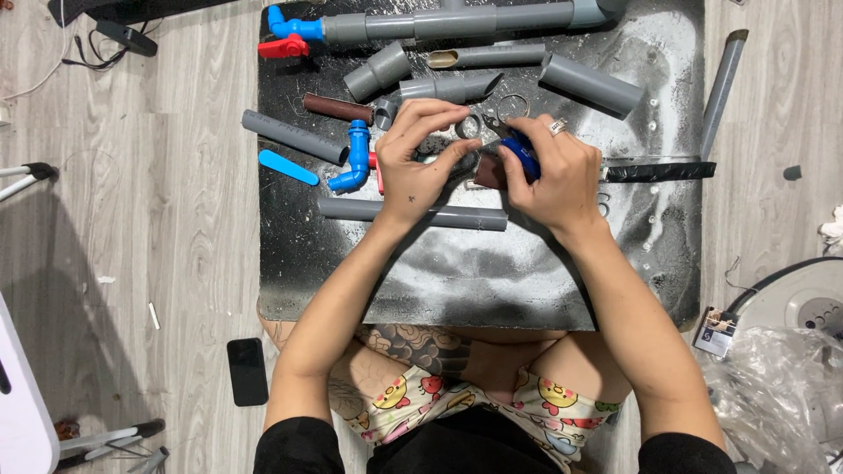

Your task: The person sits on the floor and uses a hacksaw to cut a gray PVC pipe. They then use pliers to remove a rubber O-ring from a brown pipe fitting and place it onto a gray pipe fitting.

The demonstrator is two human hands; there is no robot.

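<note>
A big black mat (474, 281) lies on the wooden floor (176, 219), dusty and white in spots. Many gray pipes lie on it. The longest gray pipe (413, 213) lies near the person, just under the wrists. A blue bent pipe piece (356, 158) sits to the left.

In the middle, the right hand (558, 171) is wrapped tight around the blue-handled pliers (518, 151). They look hard and a bit heavy, and the blue grips are the best place to hold them.

The left hand (417, 154) pinches something tiny at the plier tips. I cannot tell what it is. A small metal ring (469, 125) lies just behind the fingers. It looks light, stiff and slippery, so pinch its edge.
</note>
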